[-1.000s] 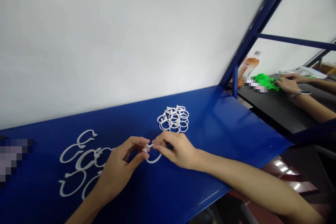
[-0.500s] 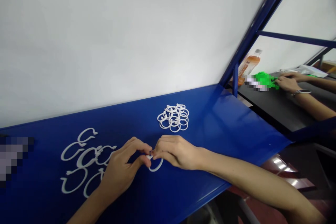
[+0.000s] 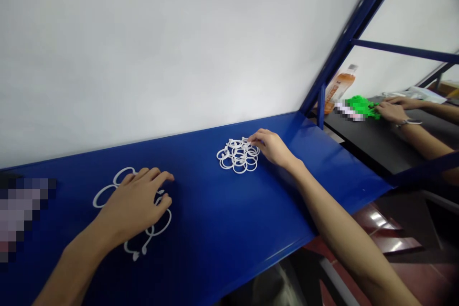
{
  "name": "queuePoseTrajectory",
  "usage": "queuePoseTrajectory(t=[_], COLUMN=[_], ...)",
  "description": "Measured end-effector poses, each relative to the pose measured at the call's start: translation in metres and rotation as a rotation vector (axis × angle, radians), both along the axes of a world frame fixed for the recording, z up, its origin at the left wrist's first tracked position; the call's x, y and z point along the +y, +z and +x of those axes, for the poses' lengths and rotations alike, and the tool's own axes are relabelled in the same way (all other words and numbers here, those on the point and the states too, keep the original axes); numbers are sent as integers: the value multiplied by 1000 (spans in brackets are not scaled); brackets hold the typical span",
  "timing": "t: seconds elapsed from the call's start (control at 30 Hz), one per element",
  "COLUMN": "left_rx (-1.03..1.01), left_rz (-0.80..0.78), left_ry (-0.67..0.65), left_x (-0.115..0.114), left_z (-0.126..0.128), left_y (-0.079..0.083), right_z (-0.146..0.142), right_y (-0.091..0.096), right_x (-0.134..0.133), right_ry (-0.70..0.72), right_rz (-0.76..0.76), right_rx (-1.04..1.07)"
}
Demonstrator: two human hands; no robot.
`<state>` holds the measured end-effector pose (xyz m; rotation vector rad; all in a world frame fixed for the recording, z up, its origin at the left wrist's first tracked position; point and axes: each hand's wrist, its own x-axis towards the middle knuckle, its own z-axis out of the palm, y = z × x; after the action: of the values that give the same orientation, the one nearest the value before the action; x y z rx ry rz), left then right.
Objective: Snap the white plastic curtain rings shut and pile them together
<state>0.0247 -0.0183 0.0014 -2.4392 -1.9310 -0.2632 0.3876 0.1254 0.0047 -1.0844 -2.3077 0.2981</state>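
While it's the biggest thing in view, white wall (image 3: 161, 57): plain backdrop, no writing I can make out.
Blue bench (image 3: 215, 244): runs along the wall, both lots of white rings on it; sth at its far left end is pixelated, so idk what that is.
Blue frame (image 3: 366, 7): slanted in view, btwn this bench & the black table (image 3: 369, 141) next door.
Loose rings (image 3: 96, 199): left side of bench, partly hidden under the hand; the ends I can see look unjoined, some overlap.
Left hand (image 3: 141, 201): palm down over those, fingers loosely spread, thumb apart from index. Can't tell if it's touching any. Next move imo calls for pinching just 1 ring w/o dragging its neighbours.
Right hand (image 3: 274, 147): at the far right edge of the ring pile, fingertips close together; can't tell if they're clamped on a ring. Step rn looks like placing or adjusting one there, so prob needs a clean let-go.
Ring pile (image 3: 243, 158): right of the loose ones, overlapping, look closed.
Co-worker's hands (image 3: 393, 111): on green pieces (image 3: 358, 102), partly pixelated.
Bottle (image 3: 340, 88): orange drink, tilted in view.
Bottle label (image 3: 335, 94): has marks, too blurry to read, so no brand, sry.
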Motion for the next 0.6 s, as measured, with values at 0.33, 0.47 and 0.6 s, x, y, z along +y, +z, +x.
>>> queuePoseTrajectory(t=[0.33,0.47,0.6], left_rx=[-93,-97,-70], left_rz=[-112,-86,-117], left_ry=[-27,-37,-15], left_x=[7,6,1], left_z=[-1,-5,-16], left_y=[-12,-9,-6], right_z=[2,-1,-8], right_y=[0,4,7], right_x=[3,0,-7], right_ry=[-66,-78,-97], right_rz=[-33,-19,29], right_rx=[26,46,57])
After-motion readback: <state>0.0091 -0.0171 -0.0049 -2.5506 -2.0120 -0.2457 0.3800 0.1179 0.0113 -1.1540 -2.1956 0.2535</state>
